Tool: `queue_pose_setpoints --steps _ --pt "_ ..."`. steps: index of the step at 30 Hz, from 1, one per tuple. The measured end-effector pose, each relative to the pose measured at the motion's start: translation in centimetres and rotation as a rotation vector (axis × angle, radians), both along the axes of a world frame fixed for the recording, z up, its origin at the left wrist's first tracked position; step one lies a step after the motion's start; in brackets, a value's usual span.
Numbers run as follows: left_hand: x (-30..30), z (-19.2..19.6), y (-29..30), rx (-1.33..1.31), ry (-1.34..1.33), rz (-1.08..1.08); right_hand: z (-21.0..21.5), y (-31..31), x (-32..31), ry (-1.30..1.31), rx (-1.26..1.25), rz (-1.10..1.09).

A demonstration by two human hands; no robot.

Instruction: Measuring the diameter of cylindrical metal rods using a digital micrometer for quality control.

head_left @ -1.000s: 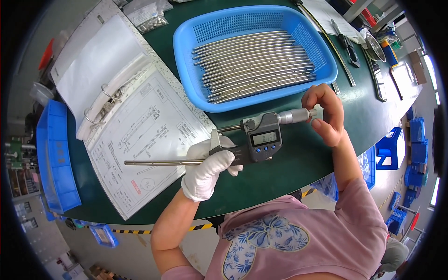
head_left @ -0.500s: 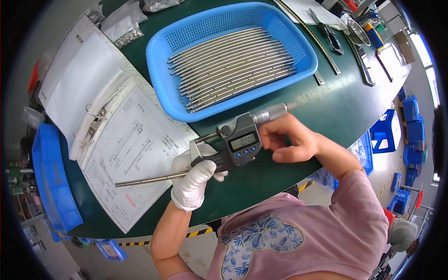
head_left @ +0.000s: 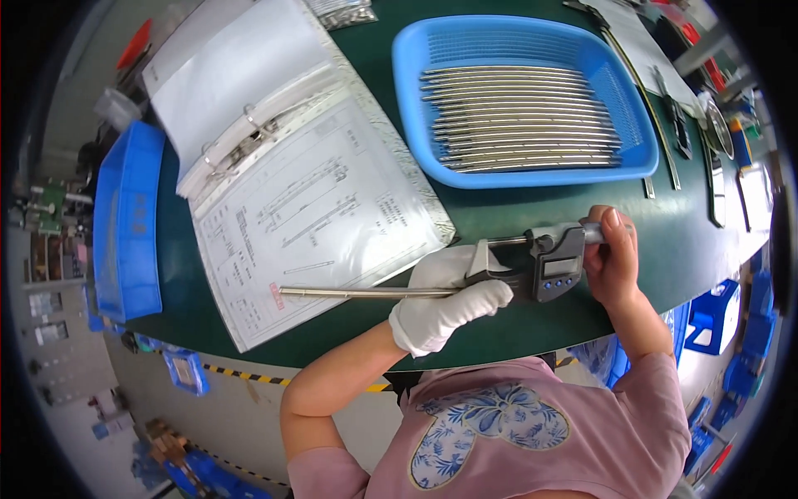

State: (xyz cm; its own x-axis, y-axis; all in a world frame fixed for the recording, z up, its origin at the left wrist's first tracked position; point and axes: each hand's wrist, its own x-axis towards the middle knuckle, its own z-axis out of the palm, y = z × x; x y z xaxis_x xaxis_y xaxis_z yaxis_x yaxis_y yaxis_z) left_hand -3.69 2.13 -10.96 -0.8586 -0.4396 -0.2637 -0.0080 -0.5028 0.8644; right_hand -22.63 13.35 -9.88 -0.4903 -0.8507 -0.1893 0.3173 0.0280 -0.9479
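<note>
My left hand [head_left: 440,309], in a white glove, is closed round the frame of a digital micrometer [head_left: 558,264] and also holds a thin metal rod [head_left: 349,292]. The rod sticks out to the left across an open ring binder [head_left: 320,208]; its right end is hidden in the glove. Bare, my right hand [head_left: 613,258] grips the micrometer's silver thimble with thumb and fingers. The gap between the micrometer's jaws shows no rod in it. Beyond the hands stands a blue perforated basket [head_left: 532,178] with several similar metal rods [head_left: 524,116] lying side by side.
A blue bin [head_left: 129,224] stands at the table's left edge. At the far right lie a caliper [head_left: 677,125], steel rulers [head_left: 672,170], a metal bowl [head_left: 718,129] and papers. A plastic bag of small parts [head_left: 342,12] lies at the back, and a blue stool [head_left: 715,316] stands right of the table.
The view has swung left, so everything appears further right. My right hand, earlier loosely curled beside the micrometer, now grips its thimble. The rod lies nearly level.
</note>
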Motion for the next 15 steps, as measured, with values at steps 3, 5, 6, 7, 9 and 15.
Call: queue_pose_setpoints --steps 3,5,6,7,9,15 --pt "0.3 0.0 -0.7 0.088 0.036 -0.023 1.0 -0.4 -0.2 0.078 -0.029 0.056" --pt "0.5 0.6 -1.0 0.159 0.063 0.021 1.0 -0.6 -0.7 0.189 -0.057 0.09" --pt "0.5 0.5 -1.2 0.145 0.068 0.007 0.7 -0.6 -1.2 0.36 -0.116 0.093" --pt "0.5 0.5 -1.2 0.145 0.072 0.018 0.6 -0.5 -1.6 0.529 -0.177 0.096" --pt "0.4 0.5 -1.2 0.199 0.081 0.021 1.2 -0.4 -1.8 0.437 -0.174 0.147" --pt "0.0 0.6 -1.3 0.211 0.072 0.0 0.8 -0.3 -2.6 0.855 -0.319 0.062"
